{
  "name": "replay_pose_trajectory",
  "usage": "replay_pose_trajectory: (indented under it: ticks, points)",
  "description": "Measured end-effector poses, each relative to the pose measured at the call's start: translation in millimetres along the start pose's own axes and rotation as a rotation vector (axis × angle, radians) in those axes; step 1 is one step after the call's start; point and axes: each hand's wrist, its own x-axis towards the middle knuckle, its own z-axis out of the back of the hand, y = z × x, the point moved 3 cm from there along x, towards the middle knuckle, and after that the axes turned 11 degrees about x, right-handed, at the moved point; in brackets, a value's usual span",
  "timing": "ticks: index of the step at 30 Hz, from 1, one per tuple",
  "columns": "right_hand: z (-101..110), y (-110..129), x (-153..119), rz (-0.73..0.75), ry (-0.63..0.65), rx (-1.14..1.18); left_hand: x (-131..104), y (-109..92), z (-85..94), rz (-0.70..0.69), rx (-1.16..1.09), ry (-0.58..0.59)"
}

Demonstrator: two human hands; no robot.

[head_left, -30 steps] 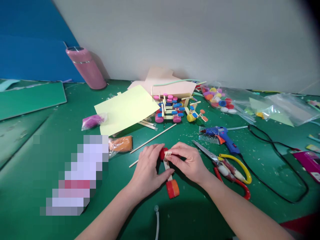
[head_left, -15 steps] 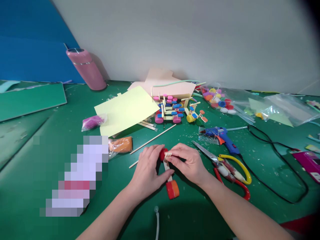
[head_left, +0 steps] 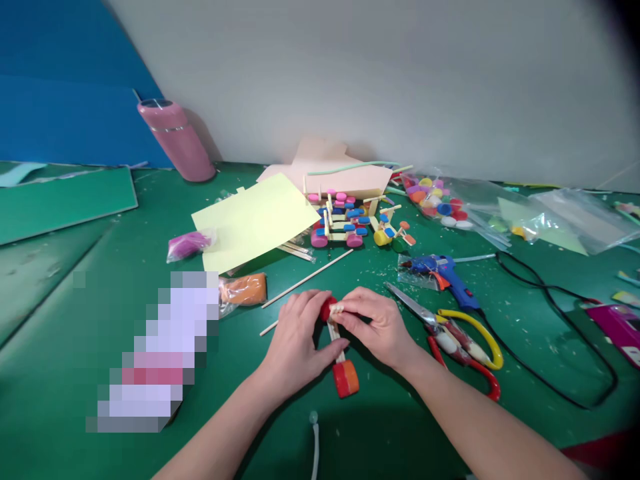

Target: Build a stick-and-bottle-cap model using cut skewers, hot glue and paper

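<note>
Between my hands is a small craft-stick model car with a red bottle-cap wheel (head_left: 327, 310) at its far end and a red-and-orange cap wheel (head_left: 347, 379) at its near end. A pale craft-stick frame (head_left: 335, 333) joins the two. My left hand (head_left: 300, 340) grips the frame from the left, its thumb across the stick and its fingers behind the red wheel. With thumb and forefinger, my right hand (head_left: 375, 323) pinches a short pale stick piece (head_left: 337, 309) against the far end. The fingers partly hide the model.
Right of my hands lie scissors (head_left: 415, 303) and a blue glue gun (head_left: 450, 277) with a looping black cord. Several small stick cars (head_left: 345, 227) stand ahead, beside a bag of coloured caps (head_left: 435, 197). Leftward are yellow paper (head_left: 255, 220), wrapped orange clay (head_left: 245, 290) and a pink bottle (head_left: 180, 143).
My hands keep almost the same grip and place on the model. Only the view has shifted slightly, so things at the left appear a little further right.
</note>
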Motion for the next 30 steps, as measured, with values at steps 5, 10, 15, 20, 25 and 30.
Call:
replay_pose_trajectory:
  ticks: [5, 10, 15, 20, 25, 30]
  points:
    - [0.0, 0.7, 0.1, 0.002, 0.002, 0.003, 1.3, -0.2, 0.2, -0.007, -0.002, 0.007]
    - [-0.6, 0.9, 0.4, 0.007, 0.002, -0.003, 1.2, -0.1, 1.4, -0.006, -0.003, -0.001]
    - [-0.7, 2.1, 0.8, 0.012, 0.005, -0.009, 0.2, -0.7, 2.2, 0.003, -0.016, 0.002]
    - [-0.3, 2.0, -0.3, 0.013, 0.007, -0.017, 0.1, -0.3, 2.4, 0.018, -0.022, -0.016]
    - [-1.2, 2.2, -0.8, 0.028, 0.013, -0.03, -0.6, -0.7, 2.9, 0.01, -0.014, -0.016]
    - [-1.1, 3.6, -0.7, 0.045, 0.021, -0.048, -1.0, 0.0, 2.7, 0.021, -0.021, -0.006]
